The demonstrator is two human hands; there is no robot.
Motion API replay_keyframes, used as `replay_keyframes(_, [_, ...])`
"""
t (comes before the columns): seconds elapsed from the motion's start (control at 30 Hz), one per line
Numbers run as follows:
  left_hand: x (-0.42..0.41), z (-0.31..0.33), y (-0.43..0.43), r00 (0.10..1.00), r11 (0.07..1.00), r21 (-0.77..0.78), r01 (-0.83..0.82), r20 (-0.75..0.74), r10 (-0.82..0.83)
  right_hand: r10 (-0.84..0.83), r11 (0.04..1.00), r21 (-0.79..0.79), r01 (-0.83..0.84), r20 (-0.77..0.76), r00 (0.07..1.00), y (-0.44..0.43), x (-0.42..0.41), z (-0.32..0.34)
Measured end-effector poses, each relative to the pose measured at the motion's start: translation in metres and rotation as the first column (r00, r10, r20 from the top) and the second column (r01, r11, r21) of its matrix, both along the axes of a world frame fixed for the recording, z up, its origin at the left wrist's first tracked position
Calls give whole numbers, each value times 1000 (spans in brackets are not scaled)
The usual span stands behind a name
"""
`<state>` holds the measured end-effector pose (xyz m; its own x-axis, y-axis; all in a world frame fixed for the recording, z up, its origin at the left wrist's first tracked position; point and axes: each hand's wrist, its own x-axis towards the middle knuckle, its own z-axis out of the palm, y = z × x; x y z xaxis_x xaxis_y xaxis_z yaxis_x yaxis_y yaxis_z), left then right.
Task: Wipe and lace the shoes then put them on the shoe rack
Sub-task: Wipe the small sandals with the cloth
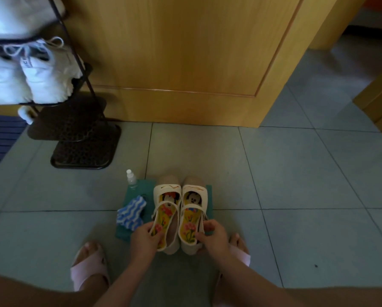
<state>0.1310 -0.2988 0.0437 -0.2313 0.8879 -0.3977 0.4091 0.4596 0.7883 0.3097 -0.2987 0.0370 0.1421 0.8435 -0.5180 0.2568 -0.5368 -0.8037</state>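
Two cream strap shoes with yellow cartoon insoles stand side by side on a green mat [208, 197], toes pointing away from me. My left hand [144, 238] grips the heel of the left shoe [166, 209], thumb on its insole. My right hand [212, 237] grips the heel of the right shoe [192, 211]. A blue and white striped cloth [130, 212] lies crumpled on the mat just left of the shoes. The dark metal shoe rack [83, 129] stands at the far left, with its lower shelves bare.
A small clear bottle [131, 179] with a white cap stands at the mat's far left corner. White sneakers [30, 74] sit on an upper rack shelf. A wooden door [185, 52] rises behind. My feet in pink slippers [89, 267] flank the mat on grey floor tiles.
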Motion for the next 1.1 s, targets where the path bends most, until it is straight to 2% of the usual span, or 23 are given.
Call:
replay_keyframes(0.2, [-4, -11, 1, 1000, 999, -42, 7, 10, -7, -2, 999, -33, 1, -19, 1000, 1, 3, -8])
replay_keyframes(0.53, [-4, -20, 3, 1000, 996, -91, -15, 14, 16, 32, 995, -100, -22, 102, 994, 7, 6, -20])
replay_keyframes(0.67, [-6, -16, 5, 1000, 994, -108, 14, 1, -14, 101, 986, -145, -82, 132, 986, 15, 11, -17])
replay_keyframes(0.77, [-15, -5, 11, 996, 997, -73, -36, -83, 29, 73, 996, -62, -59, 259, 963, 23, 12, -6])
replay_keyframes(0.87, [-31, 6, 21, 987, 989, 47, -142, -62, 145, 27, 994, 86, -63, 367, 930, 36, 6, 3])
replay_keyframes(1.03, [-65, 13, 48, 953, 947, 170, -273, -86, 290, 78, 970, 194, -149, 330, 941, 70, -25, 21])
replay_keyframes(1.1, [-76, 8, 61, 946, 942, 161, -295, -85, 311, 177, 951, 187, -247, 324, 929, 88, -43, 26])
